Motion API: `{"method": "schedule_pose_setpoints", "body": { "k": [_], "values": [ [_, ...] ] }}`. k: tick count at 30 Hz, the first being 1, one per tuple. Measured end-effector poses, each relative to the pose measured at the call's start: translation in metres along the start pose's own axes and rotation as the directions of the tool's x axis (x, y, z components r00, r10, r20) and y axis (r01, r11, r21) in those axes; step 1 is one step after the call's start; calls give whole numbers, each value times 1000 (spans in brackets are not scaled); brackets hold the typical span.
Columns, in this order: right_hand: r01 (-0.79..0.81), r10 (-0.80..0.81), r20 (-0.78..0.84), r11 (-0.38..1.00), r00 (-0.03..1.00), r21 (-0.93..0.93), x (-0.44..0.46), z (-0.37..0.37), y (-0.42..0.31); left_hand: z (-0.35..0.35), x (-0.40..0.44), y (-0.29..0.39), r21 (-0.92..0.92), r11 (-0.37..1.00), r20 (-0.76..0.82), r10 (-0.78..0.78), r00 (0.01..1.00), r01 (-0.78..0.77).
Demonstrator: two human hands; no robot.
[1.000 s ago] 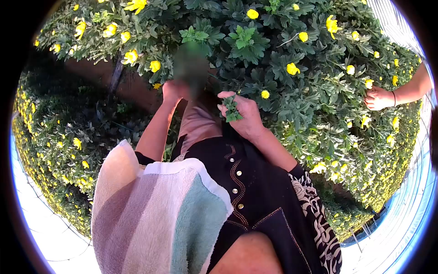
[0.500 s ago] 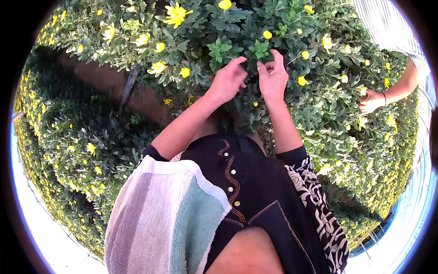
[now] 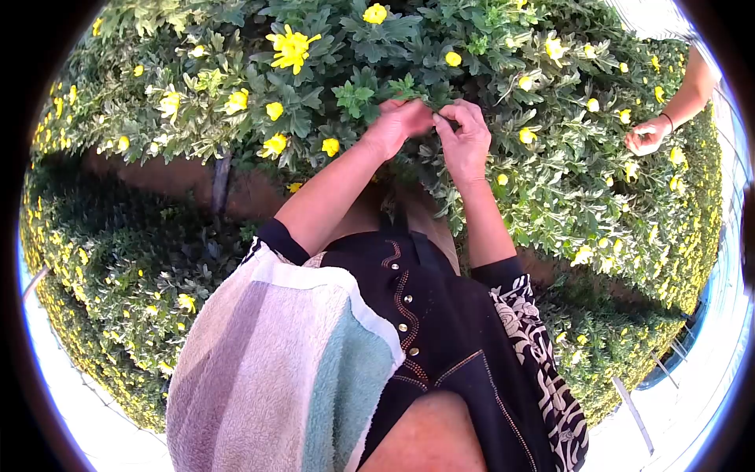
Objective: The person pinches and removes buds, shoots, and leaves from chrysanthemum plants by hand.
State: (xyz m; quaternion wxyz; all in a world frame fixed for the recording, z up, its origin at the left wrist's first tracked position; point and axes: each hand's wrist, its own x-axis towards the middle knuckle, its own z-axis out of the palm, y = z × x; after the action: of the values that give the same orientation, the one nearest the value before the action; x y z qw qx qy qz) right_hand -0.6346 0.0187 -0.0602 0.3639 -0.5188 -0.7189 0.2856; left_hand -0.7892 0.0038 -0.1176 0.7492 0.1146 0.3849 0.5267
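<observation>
My left hand (image 3: 399,124) is at the leafy shoot (image 3: 403,88) in the upper middle, its fingers drawn together and partly blurred. Close to its right, my right hand (image 3: 464,135) is closed, thumb and forefinger pinched at the plant between the hands. What either hand grips is too small to make out. A green shoot (image 3: 354,96) stands just left of my left hand. Yellow flowers, among them a large open one (image 3: 291,49) and a round one (image 3: 453,59), surround the hands.
Another person's hand (image 3: 649,135), with a dark band at the wrist, hangs over the plants at right. A striped towel (image 3: 259,354) drapes down my front. A post (image 3: 222,182) stands by bare soil (image 3: 169,185) at left. Blue sheeting (image 3: 708,322) lies at the right edge.
The leafy sprig in my right hand a second ago is no longer visible. Both hands moved up to the shoots and closer together. The other person's hand moved off the flower it was at.
</observation>
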Motion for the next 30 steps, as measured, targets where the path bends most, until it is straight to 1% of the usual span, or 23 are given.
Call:
{"method": "schedule_pose_setpoints", "body": {
  "k": [1,2,3,5,7,9,10,12,13,14,15,16,17,18,19,21,22,23,25,27,28,29,30],
  "values": [
    [-8,8,-1,1000,1000,0,0,2,-7,-3,0,-1,-8,1000,22,-16,1000,17],
    [-100,100,5,994,995,34,4,1,-19,4,-3,0,68,998,6,-9,1000,9],
    [-191,191,16,979,982,66,4,-1,-26,10,-7,2,67,998,8,-15,1000,14],
    [-209,208,22,975,978,75,4,2,-21,22,-14,12,331,944,15,7,1000,-12],
    [-223,219,46,965,975,136,4,1,-16,19,-13,8,339,941,9,6,1000,-8],
    [-213,212,23,961,977,179,-3,7,4,8,-6,-8,115,991,-112,-48,993,61],
    [-233,234,18,957,972,171,-6,5,4,9,-8,-10,115,992,-116,-43,992,56],
    [-243,244,15,955,970,169,-8,1,6,12,-9,-12,-180,984,-276,-67,959,17],
    [-354,362,34,884,932,306,-9,-3,2,8,-8,-15,-178,984,-280,-62,958,11],
    [-451,470,71,781,880,431,-10,-7,0,4,-6,-17,24,998,-311,-50,949,60],
    [-451,467,76,781,881,432,-11,-9,1,1,-4,-20,221,968,-341,-34,939,115],
    [-428,452,50,796,891,427,-13,-11,3,1,-3,-22,424,882,-335,-58,940,205],
    [-404,437,21,811,899,423,-14,-13,5,-13,2,-37,426,881,-338,-57,940,206],
    [-376,435,-34,811,900,448,-11,-14,9,-39,12,-61,785,589,-282,65,957,191],
    [-372,450,-55,796,891,477,-6,-17,13,-42,4,-63,865,448,-282,57,958,228],
    [-355,380,-65,903,923,242,3,-27,24,-48,-11,-64,953,126,-282,40,959,275],
    [-165,180,-131,979,975,117,6,-30,17,-46,-22,-62,943,207,-285,107,953,259],
    [-166,184,-138,977,973,133,8,-37,-5,-41,-35,-60,929,284,-291,172,941,236],
    [73,-87,-140,992,986,-101,7,-46,-53,-15,-59,-35,934,272,-298,239,924,231],
    [107,-107,130,994,986,7,-5,-34,-53,-7,-69,-26,697,713,-348,426,835,-73],
    [56,-72,193,995,979,85,-12,-18,-47,-12,-69,-22,603,787,-378,429,820,-133],
    [4,-46,260,987,964,160,-16,-1,-39,-7,-73,-15,611,780,-377,437,816,-136],
    [11,-55,257,985,965,171,-14,11,-35,2,-78,-3,592,792,-419,461,782,-149]
  ]
}}
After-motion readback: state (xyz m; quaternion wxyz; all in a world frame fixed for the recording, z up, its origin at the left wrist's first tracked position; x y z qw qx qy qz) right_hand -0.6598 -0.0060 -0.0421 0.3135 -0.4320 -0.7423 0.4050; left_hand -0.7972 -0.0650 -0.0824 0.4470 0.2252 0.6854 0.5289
